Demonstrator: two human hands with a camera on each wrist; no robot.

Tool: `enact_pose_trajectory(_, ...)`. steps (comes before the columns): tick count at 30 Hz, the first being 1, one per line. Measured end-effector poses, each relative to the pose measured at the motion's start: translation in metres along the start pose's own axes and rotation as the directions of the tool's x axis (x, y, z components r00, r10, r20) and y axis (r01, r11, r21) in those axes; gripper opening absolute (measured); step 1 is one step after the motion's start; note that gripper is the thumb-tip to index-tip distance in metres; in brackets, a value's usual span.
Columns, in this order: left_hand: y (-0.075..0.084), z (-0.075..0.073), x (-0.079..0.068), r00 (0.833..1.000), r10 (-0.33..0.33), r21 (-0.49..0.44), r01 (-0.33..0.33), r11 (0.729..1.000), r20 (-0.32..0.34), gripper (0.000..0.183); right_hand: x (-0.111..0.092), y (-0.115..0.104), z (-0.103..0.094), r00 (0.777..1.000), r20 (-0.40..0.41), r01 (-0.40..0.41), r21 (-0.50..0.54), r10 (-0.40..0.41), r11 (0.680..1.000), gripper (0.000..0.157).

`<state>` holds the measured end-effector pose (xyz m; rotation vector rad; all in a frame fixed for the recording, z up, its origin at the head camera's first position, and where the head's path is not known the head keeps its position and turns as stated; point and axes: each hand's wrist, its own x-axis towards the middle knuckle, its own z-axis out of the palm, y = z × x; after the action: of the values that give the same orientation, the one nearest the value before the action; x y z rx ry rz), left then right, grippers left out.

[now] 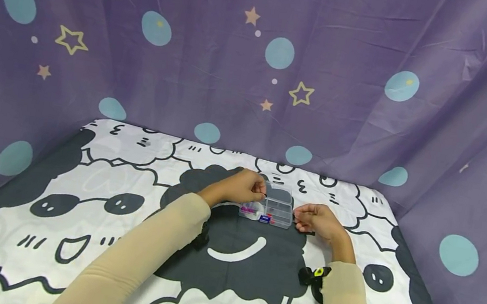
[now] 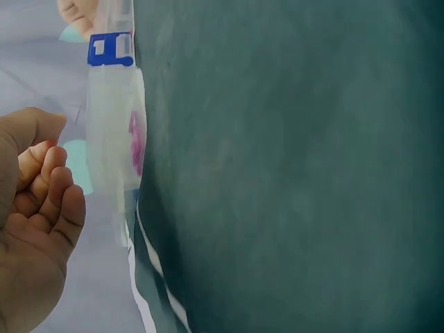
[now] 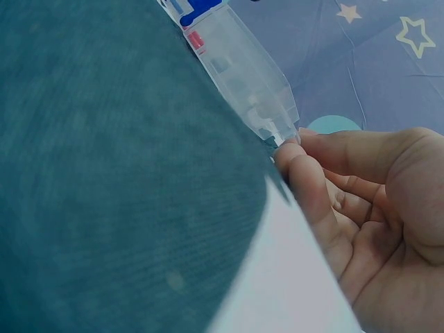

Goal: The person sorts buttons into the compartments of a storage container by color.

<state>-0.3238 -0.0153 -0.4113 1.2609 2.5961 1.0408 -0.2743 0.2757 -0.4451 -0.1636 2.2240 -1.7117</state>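
A clear plastic compartment box (image 1: 279, 213) lies on the dark part of the printed cloth, with a blue latch (image 1: 264, 219) on its near side. Pink-purple bits (image 2: 136, 142) and small red pieces (image 3: 197, 40) show through its walls. My left hand (image 1: 244, 186) reaches over the box's left part, fingers curled and thumb close to the index finger; I cannot tell whether a small dark speck at the fingertips is held. At the box's right end, my right hand (image 1: 319, 221) pinches the corner between thumb and index finger.
A white cloth (image 1: 85, 233) with black cartoon faces covers the surface around the box. Purple curtains (image 1: 216, 79) with stars and blue ovals hang behind and at both sides. A black strap with a yellow mark (image 1: 319, 272) sits at the right wrist.
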Motion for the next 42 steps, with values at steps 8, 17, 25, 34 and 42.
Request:
enact_pose_trajectory(8, 0.005, 0.009, 0.007, 0.999, 0.009, 0.052, -0.007, 0.999, -0.036, 0.005, 0.001, 0.000, 0.000, 1.000, -0.008, -0.003, -0.007, 0.003, 1.000, 0.024)
enact_pose_trajectory(17, 0.009, 0.016, 0.013, 0.999, 0.010, 0.108, -0.005, 0.994, -0.043, 0.006, 0.002, 0.002, -0.001, 1.000, -0.008, 0.000, -0.003, 0.000, 1.000, 0.023)
enact_pose_trajectory(25, 0.010, 0.019, 0.014, 0.999, -0.001, 0.124, 0.006, 0.992, -0.042, 0.005, 0.002, 0.003, 0.000, 1.000, -0.012, -0.002, 0.002, 0.002, 1.000, 0.023)
enact_pose_trajectory(34, 0.011, 0.016, 0.013, 0.999, 0.002, 0.137, 0.004, 0.991, -0.041, 0.004, 0.001, 0.002, 0.000, 1.000, -0.011, -0.005, 0.002, 0.005, 1.000, 0.024)
enact_pose_trajectory(42, 0.010, 0.006, 0.004, 0.998, -0.025, 0.083, 0.029, 0.996, -0.050, 0.004, 0.002, 0.002, 0.000, 1.000, -0.004, -0.002, -0.001, 0.002, 1.000, 0.024)
